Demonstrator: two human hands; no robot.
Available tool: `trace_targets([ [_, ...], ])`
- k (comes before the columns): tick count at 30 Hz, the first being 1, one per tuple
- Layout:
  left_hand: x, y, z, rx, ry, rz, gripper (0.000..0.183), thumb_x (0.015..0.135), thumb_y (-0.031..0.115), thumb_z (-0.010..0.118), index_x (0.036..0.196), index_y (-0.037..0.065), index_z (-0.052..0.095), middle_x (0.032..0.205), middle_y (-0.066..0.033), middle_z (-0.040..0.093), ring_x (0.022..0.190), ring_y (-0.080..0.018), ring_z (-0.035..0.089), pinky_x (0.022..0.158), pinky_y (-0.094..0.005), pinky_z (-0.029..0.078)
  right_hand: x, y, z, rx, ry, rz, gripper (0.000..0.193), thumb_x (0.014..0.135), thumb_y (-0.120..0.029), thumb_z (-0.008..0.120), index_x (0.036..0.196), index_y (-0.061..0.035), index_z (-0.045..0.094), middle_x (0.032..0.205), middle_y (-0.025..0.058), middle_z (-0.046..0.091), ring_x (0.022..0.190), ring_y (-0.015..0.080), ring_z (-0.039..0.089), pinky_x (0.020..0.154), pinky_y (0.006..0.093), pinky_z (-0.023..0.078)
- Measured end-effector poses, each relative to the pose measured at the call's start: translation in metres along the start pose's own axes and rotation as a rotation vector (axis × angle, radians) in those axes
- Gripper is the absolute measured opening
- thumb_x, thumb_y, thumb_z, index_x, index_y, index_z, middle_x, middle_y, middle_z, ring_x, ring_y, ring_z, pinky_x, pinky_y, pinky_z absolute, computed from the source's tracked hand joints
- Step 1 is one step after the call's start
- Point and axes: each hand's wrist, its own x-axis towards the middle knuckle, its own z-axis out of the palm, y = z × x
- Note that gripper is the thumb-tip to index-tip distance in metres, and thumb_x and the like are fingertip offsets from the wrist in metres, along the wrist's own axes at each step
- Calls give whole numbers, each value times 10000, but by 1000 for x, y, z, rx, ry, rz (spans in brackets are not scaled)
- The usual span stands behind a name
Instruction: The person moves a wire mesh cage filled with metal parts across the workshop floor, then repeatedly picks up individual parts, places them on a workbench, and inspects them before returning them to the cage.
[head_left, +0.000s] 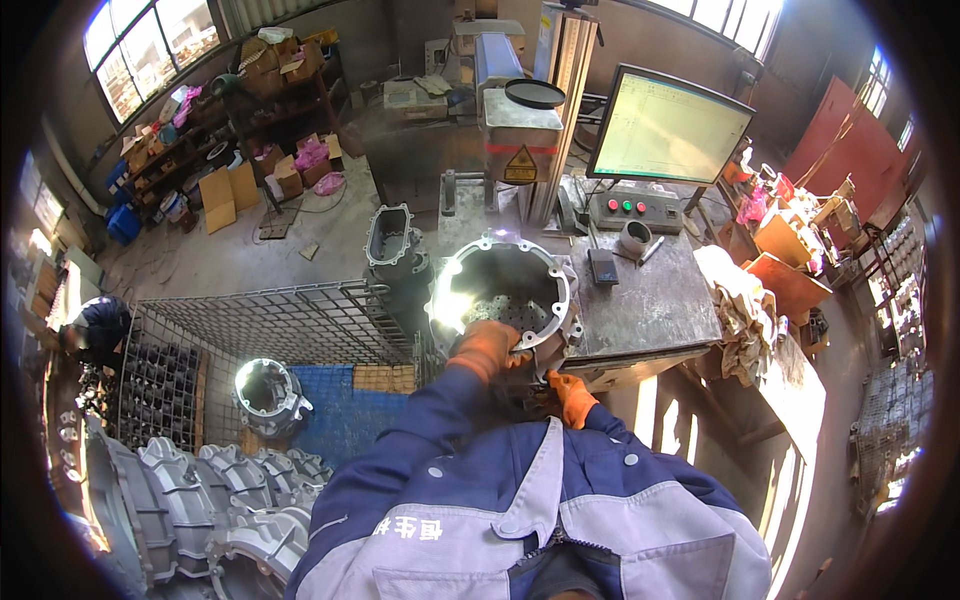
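Observation:
A large cast metal housing, round and hollow with a flanged rim and bolt holes, stands with its open end up at the workbench edge before me. My left hand, in an orange glove, is closed over the near left part of its rim. Lower down, on the near right side, my right hand, also gloved in orange, grips the housing's edge; some of its fingers are hidden. Directly beyond the housing is a marking machine head with a yellow warning triangle, mounted on an upright column.
On the bench are a button box, a small dark box and a metal ring. A monitor stands behind. Another housing is left of mine. A wire cage and several castings lie to the left.

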Motion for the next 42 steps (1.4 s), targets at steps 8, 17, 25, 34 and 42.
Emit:
trace_targets([
  [8, -13, 11, -6, -41, -19, -19, 389, 773, 498, 711, 971, 164, 726, 958, -161, 723, 951, -382, 686, 814, -435, 552, 10, 2, 6, 291, 44, 652, 441, 967, -405, 572, 1066, 13, 667, 916, 126, 699, 769, 253, 679, 671, 397, 505],
  [17, -8, 5, -1, -2, -13, 10, 476, 796, 596, 670, 968, 156, 725, 979, -164, 720, 957, -388, 683, 829, -451, 554, 6, -19, 8, 218, 51, 650, 453, 999, -431, 497, 1011, -6, 655, 866, 115, 666, 729, 241, 622, 666, 414, 478],
  [25, -11, 6, 0, -6, -7, -35, 476, 788, 605, 669, 980, 174, 732, 964, -142, 730, 947, -367, 694, 810, -444, 556, -7, -65, 2, -290, -48, 432, 385, 1017, -384, 487, 1035, -39, 657, 970, 125, 683, 902, 246, 657, 755, 363, 490],
  [34, -14, 4, -7, -30, 10, -48, 486, 784, 608, 674, 984, 169, 735, 975, -147, 727, 956, -368, 691, 806, -457, 552, 23, 25, -19, -1309, -590, -201, 732, 678, -284, 709, 1317, 4, 495, 1225, 160, 641, 1226, 258, 580, 976, 290, 457],
  [42, -13, 3, 5, -28, 65, -19, 510, 778, 629, 660, 949, 154, 740, 913, -153, 726, 922, -377, 692, 793, -457, 552, -3, -28, 6, 370, -58, 763, 624, 976, -570, 501, 1349, -69, 516, 1092, 134, 697, 1069, 331, 656, 938, 472, 482],
])
